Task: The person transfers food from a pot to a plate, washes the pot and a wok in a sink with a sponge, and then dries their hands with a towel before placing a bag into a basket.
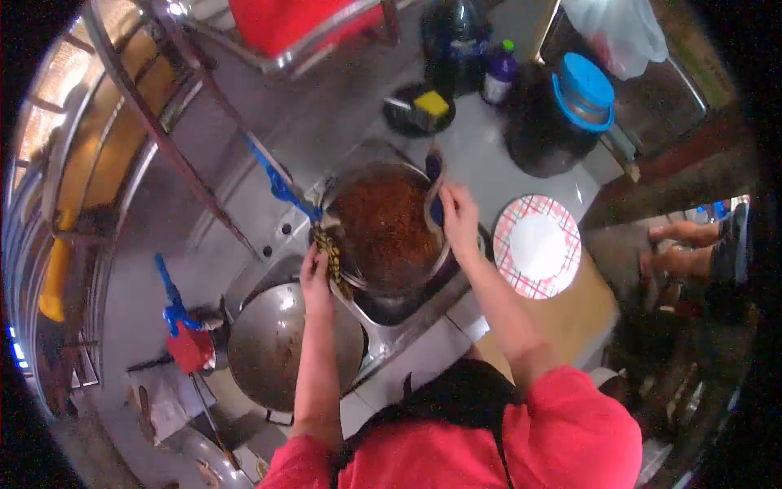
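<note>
A large round metal pot (387, 220) with reddish-brown contents sits over the sink basin in front of me. My left hand (316, 275) is closed on a yellow-and-black patterned cloth (330, 257) at the pot's left rim. At the right rim, my right hand (456, 213) is closed around a dark blue cloth (435, 213), which lies against the pot's side. The pot's handles are hidden beneath the cloths and fingers. Just left of my left forearm stands a wide, empty-looking metal wok (281, 346), its inside marked with brown stains.
A white plate with a red checked rim (503, 244) lies right of the pot. Behind are a dark dish with a yellow sponge (432, 103), a purple bottle (499, 75) and a dark container with a blue lid (586, 81). A metal rack (163, 134) rises at left.
</note>
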`<state>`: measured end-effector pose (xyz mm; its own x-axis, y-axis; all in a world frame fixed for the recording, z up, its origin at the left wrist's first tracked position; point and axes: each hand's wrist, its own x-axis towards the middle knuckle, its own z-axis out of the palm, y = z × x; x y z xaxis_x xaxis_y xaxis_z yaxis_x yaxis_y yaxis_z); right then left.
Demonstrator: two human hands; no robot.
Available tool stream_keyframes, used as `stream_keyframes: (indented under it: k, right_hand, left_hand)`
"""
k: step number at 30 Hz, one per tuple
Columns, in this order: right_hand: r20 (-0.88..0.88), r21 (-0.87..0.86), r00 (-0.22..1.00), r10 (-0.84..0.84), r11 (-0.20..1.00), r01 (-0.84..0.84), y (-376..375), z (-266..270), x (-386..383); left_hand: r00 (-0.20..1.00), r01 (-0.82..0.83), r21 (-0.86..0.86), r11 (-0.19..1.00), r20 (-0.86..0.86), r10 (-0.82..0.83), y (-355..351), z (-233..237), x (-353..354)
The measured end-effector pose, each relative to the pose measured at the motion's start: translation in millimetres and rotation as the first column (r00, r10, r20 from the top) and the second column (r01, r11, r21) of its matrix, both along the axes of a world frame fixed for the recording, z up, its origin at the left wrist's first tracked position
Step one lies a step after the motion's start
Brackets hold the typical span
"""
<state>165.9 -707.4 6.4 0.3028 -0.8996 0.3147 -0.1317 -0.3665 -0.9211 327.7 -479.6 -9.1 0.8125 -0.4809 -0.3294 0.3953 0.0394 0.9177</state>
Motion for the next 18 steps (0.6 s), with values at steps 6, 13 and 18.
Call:
stream_keyframes:
  k: [6, 13, 18]
  right_hand:
    - [0.011, 0.001, 0.999, 0.031, 1.000, -0.031, 16, 5, 14]
    - [0.162, 0.294, 0.986, -0.045, 0.956, -0.005, -1, -38, 21]
    - [0.008, 0.113, 1.000, -0.029, 0.993, 0.028, 28, -21, 28]
  left_hand:
    - [0.998, -0.051, -0.061, 0.997, 0.038, 0.053, 8, 7, 5]
    - [0.973, -0.079, 0.133, 0.988, 0.224, 0.048, 2, 1, 8]
    - [0.994, 0.063, -0.126, 0.990, -0.077, -0.073, 19, -4, 32]
